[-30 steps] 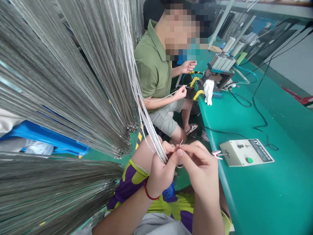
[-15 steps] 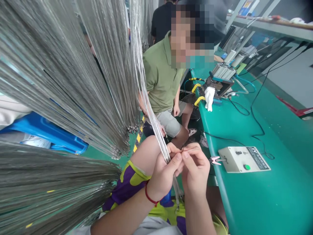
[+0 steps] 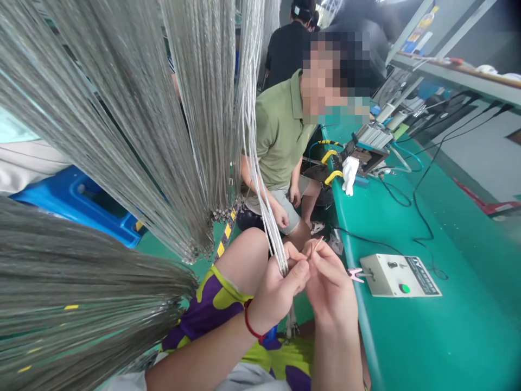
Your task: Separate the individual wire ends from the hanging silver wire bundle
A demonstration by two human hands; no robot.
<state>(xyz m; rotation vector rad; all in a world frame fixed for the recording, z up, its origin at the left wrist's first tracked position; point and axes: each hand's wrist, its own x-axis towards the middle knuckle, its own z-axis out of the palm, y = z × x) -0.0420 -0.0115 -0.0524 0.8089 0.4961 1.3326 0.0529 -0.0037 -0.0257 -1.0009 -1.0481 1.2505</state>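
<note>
My left hand (image 3: 280,285), with a red cord at the wrist, is closed round a thin bundle of silvery wires (image 3: 266,214) that hangs down from above. Its thumb presses the bundle's lower end. My right hand (image 3: 329,279) is right beside it, fingers pinched on a single fine wire end (image 3: 316,245) that sticks up between the two hands. Both hands are over my lap, just left of the green bench's edge.
Thick hanging wire bundles (image 3: 122,136) fill the left half. A green bench (image 3: 427,336) runs along the right with a beige control box (image 3: 401,275), a pink clip (image 3: 355,274), black cables and a machine (image 3: 368,149). A person in a green shirt (image 3: 280,130) sits ahead.
The view has tilted upward and my hands have shifted slightly lower and right. The seated person ahead has dropped both hands from the machine to their lap.
</note>
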